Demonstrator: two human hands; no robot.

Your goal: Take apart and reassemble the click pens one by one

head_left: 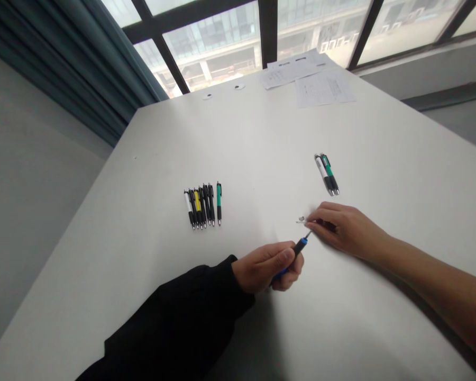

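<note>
My left hand (272,264), in a black sleeve, is wrapped round a blue and black pen (300,246). The pen tilts up to the right, and a thin refill tip pokes out of its upper end. Close beside that tip, my right hand (337,225) has its fingers pinched together low over the table. Small silver and clear pieces (301,219) show at its fingertips, too small to name. Whether the fingers grip one of them is hard to see.
A row of several pens (200,207), black, yellow and white, lies at left, with a green pen (219,203) beside it. A white pen (323,173) and another green pen (330,173) lie beyond my right hand. Papers (321,90) rest at the white table's (254,143) far edge.
</note>
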